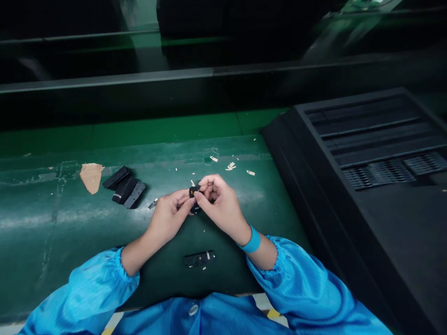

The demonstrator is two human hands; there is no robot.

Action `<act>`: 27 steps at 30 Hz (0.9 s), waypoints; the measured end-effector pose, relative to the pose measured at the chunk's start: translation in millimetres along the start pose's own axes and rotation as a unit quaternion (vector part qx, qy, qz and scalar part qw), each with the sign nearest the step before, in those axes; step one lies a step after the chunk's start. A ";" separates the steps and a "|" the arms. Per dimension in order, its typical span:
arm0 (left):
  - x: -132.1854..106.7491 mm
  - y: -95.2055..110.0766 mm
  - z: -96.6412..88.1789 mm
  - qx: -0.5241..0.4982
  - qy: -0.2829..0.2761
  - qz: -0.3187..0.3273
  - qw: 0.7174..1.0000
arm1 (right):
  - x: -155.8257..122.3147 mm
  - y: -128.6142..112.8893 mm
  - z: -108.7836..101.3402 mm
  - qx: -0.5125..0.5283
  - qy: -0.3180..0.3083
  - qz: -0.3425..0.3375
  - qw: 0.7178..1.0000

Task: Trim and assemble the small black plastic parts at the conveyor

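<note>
Both my hands meet over the middle of the green work surface (70,218). Between them is a small black part (194,191) with a tiny yellow mark. My left hand (171,216) pinches its lower left side with thumb and fingertips. My right hand (218,202) has its fingers curled round the part's right side, a blue band on that wrist. Most of the part is hidden by my fingers. A flat black strip-shaped part (199,258) lies on the surface just in front of my forearms.
A fanned stack of black strip parts (125,188) lies left of my hands, beside a tan scrap of paper (91,176). Small pale bits of backing (230,165) are scattered behind my hands. A big black slotted tray (377,153) fills the right side.
</note>
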State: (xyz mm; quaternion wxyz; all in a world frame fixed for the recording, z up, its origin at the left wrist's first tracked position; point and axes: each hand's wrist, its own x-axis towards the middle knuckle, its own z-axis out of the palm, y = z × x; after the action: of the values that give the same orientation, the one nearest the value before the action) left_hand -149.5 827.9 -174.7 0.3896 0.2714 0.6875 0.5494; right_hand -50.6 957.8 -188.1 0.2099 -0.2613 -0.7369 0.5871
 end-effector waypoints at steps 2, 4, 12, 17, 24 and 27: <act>0.4 1.6 -1.5 0.026 -0.008 0.017 0.999 | 1.9 1.5 -0.5 0.035 -0.022 0.023 0.999; 0.3 3.0 -2.5 0.064 -0.012 0.035 0.997 | 3.0 1.2 -1.2 0.063 -0.042 0.045 0.996; -1.6 6.1 -0.7 0.045 0.021 0.008 0.999 | 3.5 0.0 -1.5 0.115 -0.048 0.081 0.989; -2.3 4.8 -1.7 0.074 0.015 0.035 0.997 | 2.9 -0.4 -0.1 0.121 -0.042 0.071 0.989; -3.2 6.1 -0.5 0.065 0.026 0.048 0.996 | 3.7 -4.1 -0.5 0.136 -0.045 0.084 0.986; -4.4 6.1 -0.8 0.083 0.027 0.056 0.995 | 3.8 -4.0 -0.9 0.139 -0.046 0.084 0.986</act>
State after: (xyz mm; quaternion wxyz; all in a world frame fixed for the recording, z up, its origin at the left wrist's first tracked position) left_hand -148.1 825.5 -167.7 0.3158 0.3255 0.7248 0.5185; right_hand -53.6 960.2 -184.0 0.1600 -0.2639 -0.6322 0.7107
